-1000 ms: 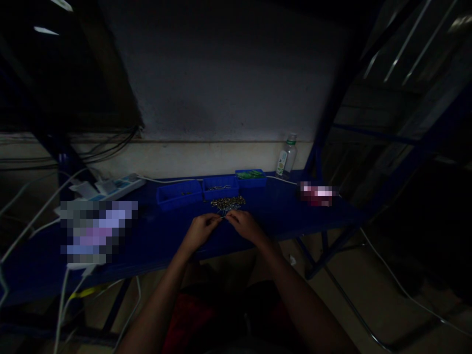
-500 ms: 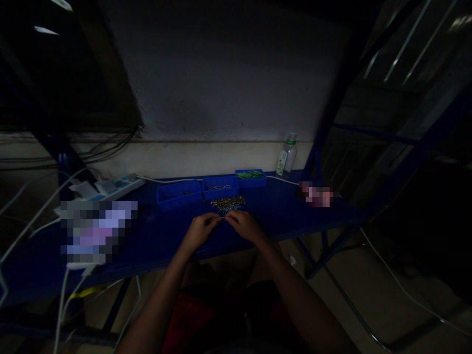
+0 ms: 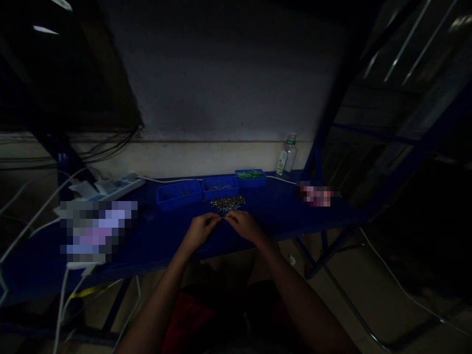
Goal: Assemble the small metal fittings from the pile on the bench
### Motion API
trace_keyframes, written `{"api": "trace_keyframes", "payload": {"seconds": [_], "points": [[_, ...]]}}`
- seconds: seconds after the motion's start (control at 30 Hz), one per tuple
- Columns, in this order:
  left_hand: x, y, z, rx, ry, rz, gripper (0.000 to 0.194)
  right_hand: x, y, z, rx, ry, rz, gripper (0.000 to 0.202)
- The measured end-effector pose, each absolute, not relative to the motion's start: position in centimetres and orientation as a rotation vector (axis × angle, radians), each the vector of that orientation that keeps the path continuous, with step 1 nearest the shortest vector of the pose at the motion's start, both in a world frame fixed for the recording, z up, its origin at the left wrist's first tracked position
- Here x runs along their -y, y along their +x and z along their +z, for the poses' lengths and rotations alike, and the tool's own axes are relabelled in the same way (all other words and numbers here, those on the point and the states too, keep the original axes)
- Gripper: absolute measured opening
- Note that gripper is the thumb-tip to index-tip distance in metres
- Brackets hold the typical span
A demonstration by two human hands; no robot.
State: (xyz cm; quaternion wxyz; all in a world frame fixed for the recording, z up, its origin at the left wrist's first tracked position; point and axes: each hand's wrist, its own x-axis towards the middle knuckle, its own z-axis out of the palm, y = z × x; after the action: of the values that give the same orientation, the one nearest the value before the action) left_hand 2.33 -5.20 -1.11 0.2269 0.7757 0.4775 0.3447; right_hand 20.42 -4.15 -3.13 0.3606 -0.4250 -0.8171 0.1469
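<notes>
My left hand and my right hand meet just above the near part of the blue table. Fingertips of both are pinched on a small thin metal piece, which shows as a pale line between them; its exact kind is too small to make out. Right beyond the fingers lies a pile of small brass-coloured and silvery metal parts. Behind the pile stand a blue bin with silvery pieces, a blue bin with a few small parts and a blue bin with green items.
A clear bottle with a green cap band stands at the back right. To the left are a white power strip with plugs and a blurred-out object; another blurred-out object lies right. White cables trail along the blue table.
</notes>
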Motion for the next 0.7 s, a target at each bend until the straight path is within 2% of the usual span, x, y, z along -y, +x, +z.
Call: {"api": "trace_keyframes", "payload": {"seconds": [0.7], "points": [[4.98,2.14,-1.4,-1.329,2.131,0.931,0.033,4.3,20.35,-2.91,2.093,-1.106,0.398,0.016]]}}
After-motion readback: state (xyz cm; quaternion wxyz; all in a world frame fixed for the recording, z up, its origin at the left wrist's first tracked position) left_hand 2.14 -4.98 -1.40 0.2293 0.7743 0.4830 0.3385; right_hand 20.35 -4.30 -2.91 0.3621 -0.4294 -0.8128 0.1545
